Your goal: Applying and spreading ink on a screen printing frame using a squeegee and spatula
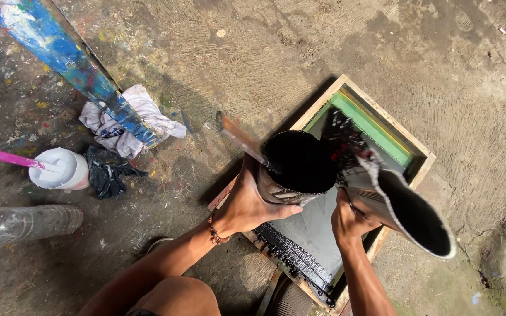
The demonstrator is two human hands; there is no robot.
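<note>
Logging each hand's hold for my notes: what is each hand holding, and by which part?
Left hand wraps the side wall of a black-filled round can. Right hand holds a tilted grey ink-stained container by its lower end.

a round tin of black ink (300, 164) upright over the wooden-framed screen (417, 157); a second blackened tin (405, 213) tilted beside it.
</note>
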